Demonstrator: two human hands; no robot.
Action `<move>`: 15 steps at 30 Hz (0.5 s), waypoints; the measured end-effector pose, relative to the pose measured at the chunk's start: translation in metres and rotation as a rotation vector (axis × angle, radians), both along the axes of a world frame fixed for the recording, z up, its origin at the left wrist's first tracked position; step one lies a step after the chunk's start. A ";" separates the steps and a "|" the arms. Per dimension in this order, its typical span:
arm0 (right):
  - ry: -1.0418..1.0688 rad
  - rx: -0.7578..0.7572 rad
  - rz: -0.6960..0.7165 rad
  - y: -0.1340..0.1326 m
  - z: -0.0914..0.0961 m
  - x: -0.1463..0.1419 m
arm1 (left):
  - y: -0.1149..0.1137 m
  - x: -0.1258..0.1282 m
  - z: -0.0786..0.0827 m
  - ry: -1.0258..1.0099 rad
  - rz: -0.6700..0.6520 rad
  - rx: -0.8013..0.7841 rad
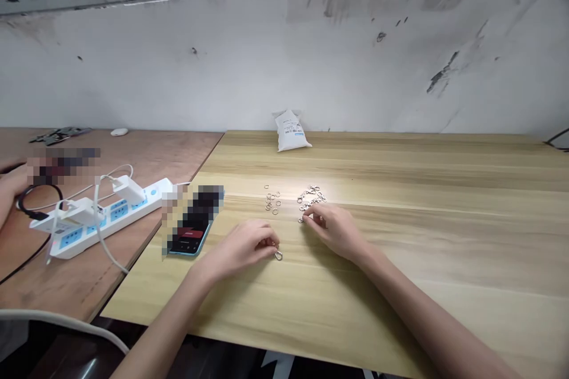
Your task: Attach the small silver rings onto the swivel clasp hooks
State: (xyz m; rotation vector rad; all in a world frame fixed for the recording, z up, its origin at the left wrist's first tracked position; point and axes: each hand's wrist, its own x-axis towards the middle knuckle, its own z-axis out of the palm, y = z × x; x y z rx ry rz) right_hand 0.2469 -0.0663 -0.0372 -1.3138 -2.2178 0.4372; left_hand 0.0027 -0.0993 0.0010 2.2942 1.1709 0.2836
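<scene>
My left hand (246,244) rests on the light wooden table (400,237) with its fingers curled, pinching a small metal clasp (278,255) at its fingertips. My right hand (334,227) lies just to the right, fingers pinched at the near edge of a pile of small metal clasps (311,196). A loose scatter of small metal rings (272,199) lies left of that pile, beyond my left hand.
A small white bag (291,130) stands at the back by the wall. A phone (192,231) lies left of my left hand. On the darker table (146,154) to the left sit a white power strip (104,213) with plugs and cables, and another person's hand (11,189).
</scene>
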 end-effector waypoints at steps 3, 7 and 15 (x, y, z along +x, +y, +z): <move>0.019 -0.016 0.062 -0.003 0.002 -0.001 | 0.003 -0.001 0.001 -0.046 0.039 -0.073; 0.057 -0.062 0.161 -0.009 0.004 -0.005 | 0.003 -0.004 0.000 -0.079 0.043 -0.084; 0.058 -0.114 0.389 -0.020 0.011 -0.015 | 0.007 0.002 0.000 -0.206 -0.051 0.011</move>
